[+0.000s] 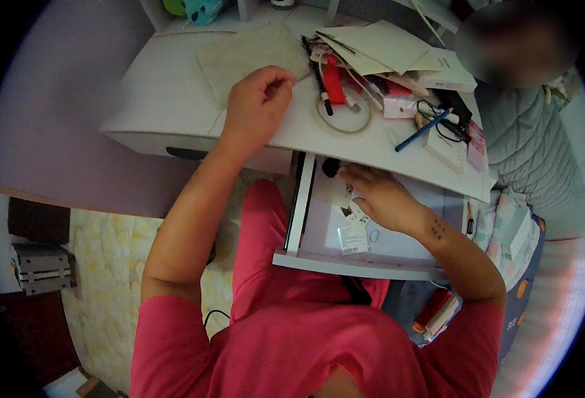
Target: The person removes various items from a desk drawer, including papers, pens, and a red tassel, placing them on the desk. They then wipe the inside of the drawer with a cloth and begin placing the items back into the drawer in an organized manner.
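My left hand (260, 102) is raised over the white desk top (163, 94), beside a pale cloth or sheet (238, 54). Its fingers curl in and meet the thumb, and nothing shows between them. Below the desk edge, my right hand (384, 199) reaches into a pulled-out white drawer (397, 253). Its fingertips are close to a small black fuzzy round item (331, 167); whether they grip anything is hidden. Small printed paper pieces (357, 215) lie partly under that hand. Nearer the drawer front are a clear packet with a printed label (353, 240) and a thin dark loop (374, 236).
Several papers (382, 47), a black pen (317, 74), a coiled pale cable (342, 130), a blue pencil (424, 129) and a white box (446, 149) crowd the desk's right side. Grey quilted bedding (526, 134) lies to the right. A person's blurred head (516, 42) shows at upper right.
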Motion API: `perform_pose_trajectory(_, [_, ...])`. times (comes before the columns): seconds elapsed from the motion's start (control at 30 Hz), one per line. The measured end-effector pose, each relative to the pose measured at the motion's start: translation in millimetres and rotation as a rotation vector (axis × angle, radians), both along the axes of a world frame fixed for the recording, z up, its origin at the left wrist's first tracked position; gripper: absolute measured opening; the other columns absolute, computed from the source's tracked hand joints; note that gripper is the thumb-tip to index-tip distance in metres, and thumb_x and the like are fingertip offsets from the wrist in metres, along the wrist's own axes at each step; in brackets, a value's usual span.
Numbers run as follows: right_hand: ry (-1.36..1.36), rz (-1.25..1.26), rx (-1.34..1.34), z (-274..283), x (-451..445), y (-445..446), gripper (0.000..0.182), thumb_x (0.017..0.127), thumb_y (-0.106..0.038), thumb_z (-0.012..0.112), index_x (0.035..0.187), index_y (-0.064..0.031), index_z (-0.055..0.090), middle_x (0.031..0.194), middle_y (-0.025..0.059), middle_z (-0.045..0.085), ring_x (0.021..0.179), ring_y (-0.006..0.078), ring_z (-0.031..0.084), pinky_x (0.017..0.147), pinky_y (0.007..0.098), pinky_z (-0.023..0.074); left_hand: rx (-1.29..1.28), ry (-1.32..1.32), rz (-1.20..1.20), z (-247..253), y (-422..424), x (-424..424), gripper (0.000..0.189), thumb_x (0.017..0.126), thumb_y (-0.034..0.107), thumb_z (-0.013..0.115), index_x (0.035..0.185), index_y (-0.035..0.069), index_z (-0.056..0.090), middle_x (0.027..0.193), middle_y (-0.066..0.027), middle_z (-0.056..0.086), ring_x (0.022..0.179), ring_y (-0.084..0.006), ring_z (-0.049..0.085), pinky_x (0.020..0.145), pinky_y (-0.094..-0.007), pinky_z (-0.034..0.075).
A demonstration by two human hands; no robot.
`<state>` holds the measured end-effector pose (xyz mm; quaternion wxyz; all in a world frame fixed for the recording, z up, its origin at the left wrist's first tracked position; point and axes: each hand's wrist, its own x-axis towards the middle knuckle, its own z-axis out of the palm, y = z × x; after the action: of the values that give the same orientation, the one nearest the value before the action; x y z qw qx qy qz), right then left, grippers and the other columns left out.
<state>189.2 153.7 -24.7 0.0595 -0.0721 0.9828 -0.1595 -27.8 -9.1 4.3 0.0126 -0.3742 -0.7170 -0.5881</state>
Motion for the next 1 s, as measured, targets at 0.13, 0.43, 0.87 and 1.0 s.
perform_pose_trajectory(0.13, [0.043,0.056,0.150,-11,6,4,0.059,0.080,-0.003,0.055,0.135,-0.0081,0.037,0.138,0.0152,0.041,0.130,0.0353,0.034,0.108,0.0442,0.0276,-0.010,-0.016,-0.011,1,1,0,0.014,0.084,0.010,0.058,0.094,0.001,0.064,0.080,-0.0047,0.064,0.071,-0.0103,0.057,0.067,-0.0247,0.046])
perform_pose_trajectory(0.43, [-0.168,0.004,-0.252,4,32,18,0.046,0.086,-0.004,0.050,0.131,-0.0062,0.043,0.130,0.0192,0.047,0.123,0.0351,0.042,0.103,0.0418,0.0342,-0.064,-0.043,-0.011,3,-1,2,0.014,0.088,0.010,0.057,0.097,0.002,0.064,0.086,-0.0012,0.064,0.077,-0.0074,0.055,0.071,-0.0225,0.045])
perform_pose_trajectory(0.87, [-0.122,-0.309,0.010,-10,27,16,0.042,0.079,-0.033,0.066,0.104,-0.0001,0.055,0.103,0.0202,0.057,0.098,0.0353,0.056,0.084,0.0424,0.0458,-0.067,0.001,-0.011,3,1,2,0.013,0.088,0.010,0.058,0.097,0.003,0.064,0.086,-0.0014,0.064,0.077,-0.0077,0.056,0.072,-0.0229,0.046])
perform_pose_trajectory(1.0, [-0.046,-0.257,-0.008,-8,5,-10,0.057,0.067,-0.036,0.076,0.104,0.0006,0.053,0.111,0.0203,0.051,0.106,0.0356,0.050,0.088,0.0428,0.0428,-0.060,-0.016,-0.018,-3,0,-3,0.014,0.087,0.009,0.058,0.098,0.003,0.064,0.087,-0.0014,0.064,0.078,-0.0080,0.056,0.073,-0.0230,0.045])
